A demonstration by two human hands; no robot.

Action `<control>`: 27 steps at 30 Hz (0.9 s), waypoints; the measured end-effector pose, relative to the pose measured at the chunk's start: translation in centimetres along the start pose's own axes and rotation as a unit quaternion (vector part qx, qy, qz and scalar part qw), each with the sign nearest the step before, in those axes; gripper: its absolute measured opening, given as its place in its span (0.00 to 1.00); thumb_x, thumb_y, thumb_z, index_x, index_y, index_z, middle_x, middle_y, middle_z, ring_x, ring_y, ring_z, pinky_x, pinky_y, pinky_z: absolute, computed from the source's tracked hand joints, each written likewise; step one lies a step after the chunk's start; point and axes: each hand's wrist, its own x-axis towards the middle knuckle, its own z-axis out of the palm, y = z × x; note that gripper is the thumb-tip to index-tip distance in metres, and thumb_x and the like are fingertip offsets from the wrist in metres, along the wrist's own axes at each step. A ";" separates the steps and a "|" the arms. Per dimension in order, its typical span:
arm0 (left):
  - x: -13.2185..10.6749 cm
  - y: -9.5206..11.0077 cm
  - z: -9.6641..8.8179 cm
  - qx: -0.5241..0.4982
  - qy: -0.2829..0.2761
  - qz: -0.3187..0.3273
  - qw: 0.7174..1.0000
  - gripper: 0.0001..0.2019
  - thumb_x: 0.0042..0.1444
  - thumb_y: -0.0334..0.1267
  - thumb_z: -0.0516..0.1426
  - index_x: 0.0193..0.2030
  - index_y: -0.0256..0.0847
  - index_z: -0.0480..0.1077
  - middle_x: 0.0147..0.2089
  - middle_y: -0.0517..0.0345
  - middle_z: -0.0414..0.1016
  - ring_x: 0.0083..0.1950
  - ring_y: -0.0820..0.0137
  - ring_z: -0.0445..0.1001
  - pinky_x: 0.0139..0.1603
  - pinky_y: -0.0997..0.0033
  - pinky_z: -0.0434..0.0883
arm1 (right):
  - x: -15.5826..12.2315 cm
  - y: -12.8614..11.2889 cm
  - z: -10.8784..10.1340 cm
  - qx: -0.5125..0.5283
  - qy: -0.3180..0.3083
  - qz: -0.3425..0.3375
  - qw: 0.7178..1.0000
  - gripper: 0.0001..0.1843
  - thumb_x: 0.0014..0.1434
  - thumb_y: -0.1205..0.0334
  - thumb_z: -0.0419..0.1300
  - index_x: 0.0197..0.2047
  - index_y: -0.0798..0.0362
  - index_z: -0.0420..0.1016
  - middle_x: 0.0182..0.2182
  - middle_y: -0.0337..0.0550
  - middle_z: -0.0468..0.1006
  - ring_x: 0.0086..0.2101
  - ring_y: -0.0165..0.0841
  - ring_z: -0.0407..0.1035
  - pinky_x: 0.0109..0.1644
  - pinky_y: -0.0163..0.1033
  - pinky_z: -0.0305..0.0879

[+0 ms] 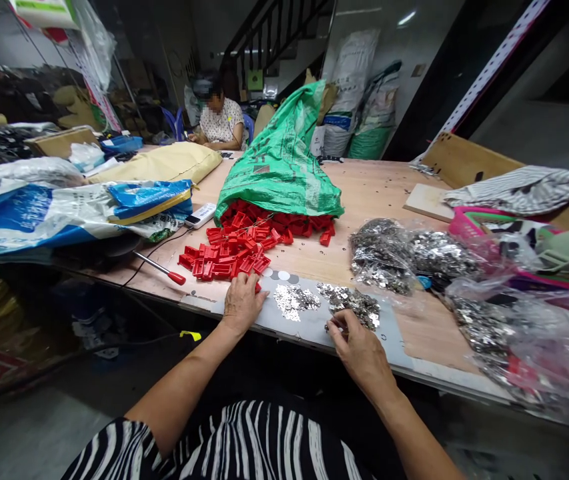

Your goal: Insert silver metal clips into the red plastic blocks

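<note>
My left hand is at the front of a heap of red plastic parts. Its fingers are closed, with a bit of a red plastic part showing between thumb and fingers. My right hand is bent in a pinch at the near edge of a pile of small metal pieces. What its fingertips hold is too small to make out. A second, brighter pile of flat metal pieces lies between the hands on a grey sheet.
A green woven sack spills red parts behind the heap. Clear bags of metal pieces lie at right, beside a pink basket. A red-handled tool juts near the left edge. Across the table sits another person.
</note>
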 end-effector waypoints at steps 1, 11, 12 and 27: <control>-0.1 -0.2 0.0 0.010 0.008 0.001 1.000 0.13 0.55 0.42 0.59 0.45 0.39 0.69 0.42 0.48 0.66 0.44 0.59 0.66 0.44 0.61 0.65 | -0.2 0.0 0.0 0.015 -0.001 0.000 1.000 0.07 0.60 0.56 0.50 0.37 0.48 0.64 0.31 0.40 0.79 0.30 0.36 0.74 0.32 0.38 0.62; -1.9 -0.8 -1.8 -0.331 0.037 -0.076 0.940 0.13 0.56 0.35 0.57 0.48 0.43 0.66 0.45 0.53 0.69 0.44 0.66 0.71 0.45 0.66 0.68 | -1.2 -0.2 0.1 0.195 -0.009 0.000 0.981 0.12 0.60 0.50 0.53 0.35 0.49 0.69 0.30 0.42 0.78 0.31 0.34 0.72 0.35 0.36 0.65; -2.2 -0.4 -2.3 -0.427 0.003 -0.110 0.897 0.16 0.55 0.37 0.58 0.52 0.43 0.65 0.46 0.54 0.70 0.42 0.67 0.73 0.42 0.68 0.69 | -1.3 -0.2 0.2 0.219 -0.015 0.004 0.976 0.14 0.60 0.49 0.54 0.36 0.50 0.70 0.29 0.42 0.77 0.30 0.34 0.71 0.34 0.36 0.65; -8.3 5.0 -1.9 -0.788 -0.369 -0.319 0.376 0.13 0.61 0.42 0.54 0.45 0.32 0.70 0.35 0.45 0.78 0.32 0.66 0.80 0.30 0.79 0.71 | -3.5 -3.0 0.1 0.364 -0.083 -0.007 0.928 0.13 0.60 0.50 0.57 0.35 0.51 0.70 0.28 0.37 0.72 0.27 0.29 0.65 0.31 0.33 0.63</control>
